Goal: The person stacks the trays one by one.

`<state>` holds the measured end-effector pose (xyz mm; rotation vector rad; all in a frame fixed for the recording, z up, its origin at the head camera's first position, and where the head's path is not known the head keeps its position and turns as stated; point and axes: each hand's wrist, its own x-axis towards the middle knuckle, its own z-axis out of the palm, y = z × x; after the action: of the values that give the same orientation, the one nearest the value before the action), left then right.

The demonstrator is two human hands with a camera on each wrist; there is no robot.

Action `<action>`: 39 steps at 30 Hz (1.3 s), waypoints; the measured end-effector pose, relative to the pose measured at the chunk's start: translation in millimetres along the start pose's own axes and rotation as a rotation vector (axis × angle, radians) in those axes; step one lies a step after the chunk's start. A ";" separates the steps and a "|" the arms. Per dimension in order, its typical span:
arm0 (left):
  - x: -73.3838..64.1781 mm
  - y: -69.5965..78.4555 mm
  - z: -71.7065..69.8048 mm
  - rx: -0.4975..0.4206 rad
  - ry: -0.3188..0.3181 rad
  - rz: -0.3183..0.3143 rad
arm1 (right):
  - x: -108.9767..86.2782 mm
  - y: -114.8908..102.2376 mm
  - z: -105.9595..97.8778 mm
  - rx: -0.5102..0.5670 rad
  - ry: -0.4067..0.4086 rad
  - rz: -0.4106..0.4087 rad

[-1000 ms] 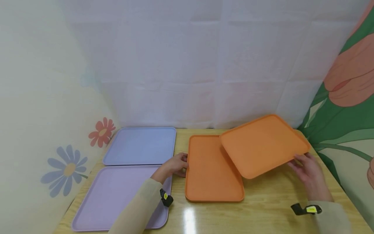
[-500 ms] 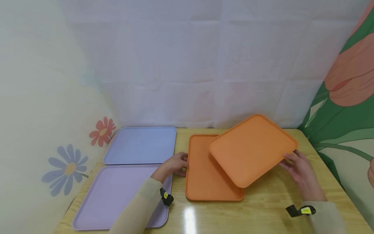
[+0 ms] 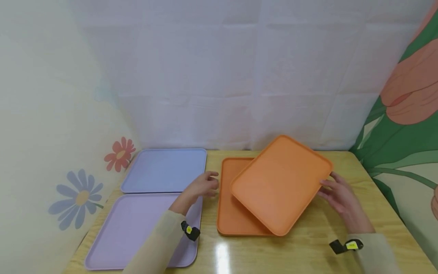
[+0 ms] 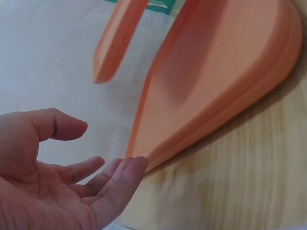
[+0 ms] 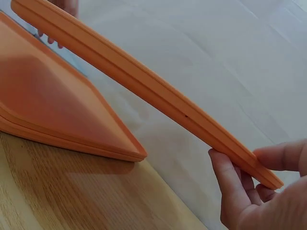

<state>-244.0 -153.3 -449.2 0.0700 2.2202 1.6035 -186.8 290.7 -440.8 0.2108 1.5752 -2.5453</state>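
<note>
My right hand [image 3: 342, 196] pinches the right-hand corner of an orange tray [image 3: 282, 184], thumb on top and fingers beneath. That tray is raised and turned askew, tilted over another orange tray [image 3: 232, 215] lying on the table. In the right wrist view the raised tray's ridged edge [image 5: 144, 86] slants down toward my fingers. My left hand [image 3: 202, 186] is beside the lower tray's left edge, holding nothing. Its thumb and fingers are spread apart in the left wrist view, fingertips [image 4: 139, 165] right by the lower tray's corner. The raised tray covers much of the lower one.
To the left, a blue tray [image 3: 167, 171] lies behind a purple tray [image 3: 137, 228], and my left forearm [image 3: 157, 238] passes over the purple one. A white sheet [image 3: 232, 76] hangs behind the wooden table [image 3: 308, 251]. Painted walls flank both sides.
My right hand has carried the raised orange tray leftward, turning it further over the lower tray. My left hand has let go of the lower tray's edge, its fingers spreading.
</note>
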 end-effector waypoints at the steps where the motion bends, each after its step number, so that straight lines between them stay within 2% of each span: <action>1: -1.2 1.7 0.3 -0.001 -0.009 0.012 | 0.6 0.5 1.3 -0.004 -0.007 -0.002; 11: -11.1 8.8 11.5 -0.051 -0.086 0.081 | 7.8 9.3 11.8 -0.043 -0.134 -0.026; 17: -17.9 10.5 16.2 -0.011 -0.139 0.070 | 12.6 15.7 15.2 -0.052 -0.239 -0.041; 26: -25.1 5.7 16.2 0.009 -0.199 0.075 | 19.8 19.2 22.4 -0.102 -0.300 -0.005; 32: -27.2 -3.5 15.6 -0.015 -0.243 0.080 | 27.0 19.9 30.2 -0.203 -0.281 0.006; 39: -29.5 -13.3 18.1 -0.084 -0.238 0.076 | 37.3 21.5 39.7 -0.304 -0.214 0.012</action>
<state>-208.1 -149.5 -457.8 0.3083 1.9886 1.6328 -221.0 244.0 -449.3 -0.0830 1.8327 -2.1929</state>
